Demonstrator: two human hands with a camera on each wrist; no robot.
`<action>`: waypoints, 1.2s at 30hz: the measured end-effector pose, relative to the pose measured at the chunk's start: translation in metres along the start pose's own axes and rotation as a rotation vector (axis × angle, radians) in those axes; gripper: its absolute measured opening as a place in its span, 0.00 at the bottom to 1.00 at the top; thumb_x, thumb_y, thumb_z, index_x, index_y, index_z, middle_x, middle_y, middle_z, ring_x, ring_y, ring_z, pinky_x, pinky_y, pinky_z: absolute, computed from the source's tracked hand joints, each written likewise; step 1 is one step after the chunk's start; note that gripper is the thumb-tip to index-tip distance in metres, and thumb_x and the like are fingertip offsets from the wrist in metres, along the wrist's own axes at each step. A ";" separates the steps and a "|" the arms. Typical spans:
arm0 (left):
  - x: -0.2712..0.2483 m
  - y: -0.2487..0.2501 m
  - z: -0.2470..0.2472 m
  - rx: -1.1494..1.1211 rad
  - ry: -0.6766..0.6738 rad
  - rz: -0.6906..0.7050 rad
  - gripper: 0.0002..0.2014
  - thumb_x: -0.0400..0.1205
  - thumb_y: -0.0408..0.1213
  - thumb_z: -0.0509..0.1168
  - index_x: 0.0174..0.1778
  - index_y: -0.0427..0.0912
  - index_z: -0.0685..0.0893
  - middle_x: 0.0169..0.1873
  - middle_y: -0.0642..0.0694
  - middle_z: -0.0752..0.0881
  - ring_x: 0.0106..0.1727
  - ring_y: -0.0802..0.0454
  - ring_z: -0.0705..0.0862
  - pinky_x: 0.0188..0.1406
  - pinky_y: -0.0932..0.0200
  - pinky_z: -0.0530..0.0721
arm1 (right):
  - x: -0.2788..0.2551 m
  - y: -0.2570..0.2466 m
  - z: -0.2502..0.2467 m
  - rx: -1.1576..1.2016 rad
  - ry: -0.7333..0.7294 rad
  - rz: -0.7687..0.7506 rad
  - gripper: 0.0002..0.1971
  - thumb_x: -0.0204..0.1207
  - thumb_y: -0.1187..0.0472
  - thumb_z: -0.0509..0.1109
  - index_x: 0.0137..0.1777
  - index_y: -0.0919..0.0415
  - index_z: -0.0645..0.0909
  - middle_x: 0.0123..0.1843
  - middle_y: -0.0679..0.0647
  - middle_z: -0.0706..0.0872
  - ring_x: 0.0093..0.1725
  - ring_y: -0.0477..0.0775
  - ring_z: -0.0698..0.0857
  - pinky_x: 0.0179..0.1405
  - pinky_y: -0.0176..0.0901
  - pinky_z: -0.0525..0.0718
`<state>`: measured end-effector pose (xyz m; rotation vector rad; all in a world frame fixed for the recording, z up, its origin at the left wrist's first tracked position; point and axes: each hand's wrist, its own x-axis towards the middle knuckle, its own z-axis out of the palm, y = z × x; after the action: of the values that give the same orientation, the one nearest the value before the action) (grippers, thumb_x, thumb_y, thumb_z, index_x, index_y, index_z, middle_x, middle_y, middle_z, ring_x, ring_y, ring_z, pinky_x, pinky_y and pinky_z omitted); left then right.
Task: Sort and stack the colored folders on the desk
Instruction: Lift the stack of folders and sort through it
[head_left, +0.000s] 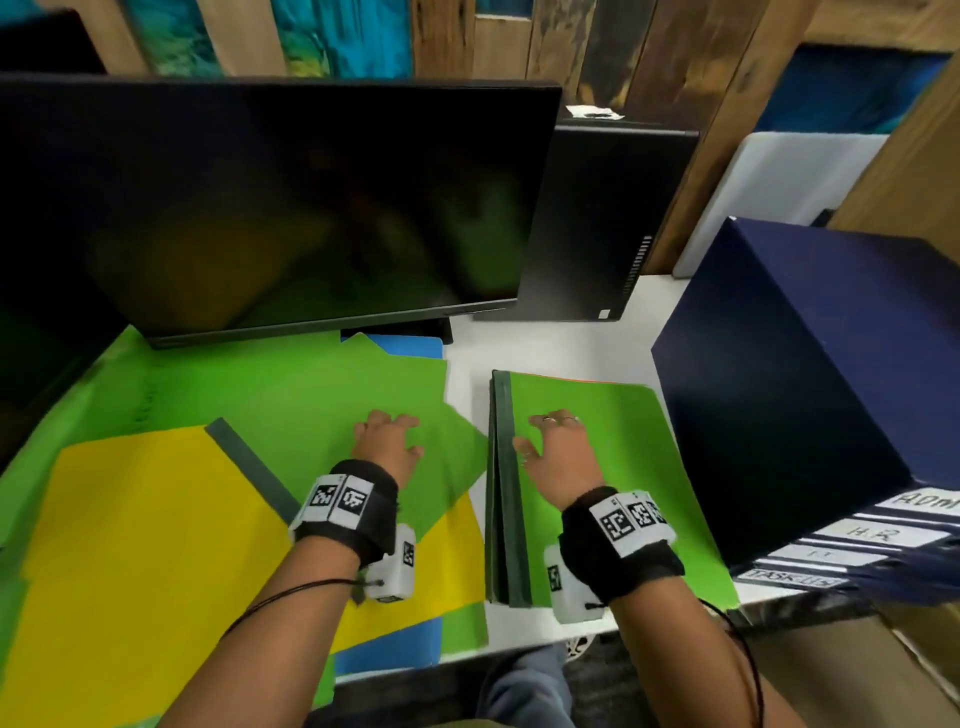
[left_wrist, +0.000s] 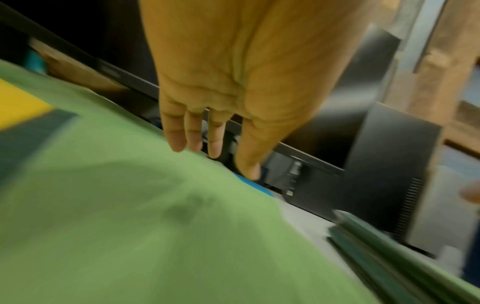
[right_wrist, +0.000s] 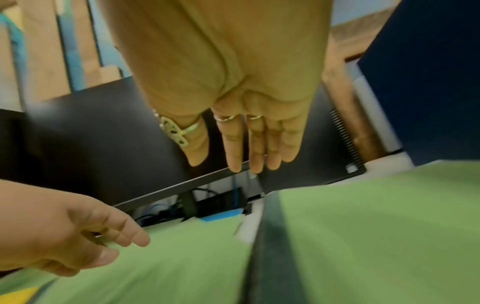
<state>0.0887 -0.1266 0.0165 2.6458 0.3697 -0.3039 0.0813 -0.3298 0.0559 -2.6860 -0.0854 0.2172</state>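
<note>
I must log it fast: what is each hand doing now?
Left hand: open, holds nothing, over the loose green folder.
Right hand: open, holds nothing, over the green folder stack.

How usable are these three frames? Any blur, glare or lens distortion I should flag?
Head view: wide-angle bending at the edges, faint green reflections on the dark monitor, labels on the navy box files smeared. Left wrist view: the green folder heavily motion-blurred, left hand fairly sharp. Right wrist view: the green stack blurred, right hand clearer.
</note>
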 end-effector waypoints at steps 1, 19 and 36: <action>-0.002 -0.019 -0.007 0.026 0.044 -0.061 0.20 0.81 0.29 0.62 0.69 0.47 0.77 0.72 0.38 0.68 0.73 0.38 0.65 0.73 0.49 0.69 | 0.000 -0.013 0.008 0.036 -0.044 -0.073 0.23 0.82 0.54 0.62 0.74 0.63 0.72 0.75 0.60 0.72 0.76 0.58 0.69 0.75 0.44 0.66; -0.063 -0.142 0.002 -0.215 0.140 -0.436 0.24 0.84 0.46 0.59 0.72 0.35 0.72 0.77 0.35 0.62 0.79 0.39 0.59 0.76 0.50 0.61 | -0.034 -0.096 0.164 -0.538 -0.539 -0.384 0.39 0.79 0.38 0.53 0.83 0.57 0.44 0.84 0.69 0.46 0.83 0.68 0.48 0.82 0.60 0.54; -0.066 -0.116 -0.022 -0.999 0.314 -0.251 0.33 0.83 0.22 0.56 0.81 0.46 0.52 0.73 0.39 0.70 0.65 0.43 0.74 0.59 0.60 0.68 | -0.015 -0.078 0.077 -0.091 -0.139 -0.073 0.33 0.81 0.37 0.48 0.83 0.48 0.48 0.85 0.62 0.48 0.84 0.63 0.49 0.81 0.65 0.50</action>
<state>-0.0053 -0.0301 0.0070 1.6512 0.7275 0.1973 0.0521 -0.2286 0.0230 -2.7495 -0.2406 0.3860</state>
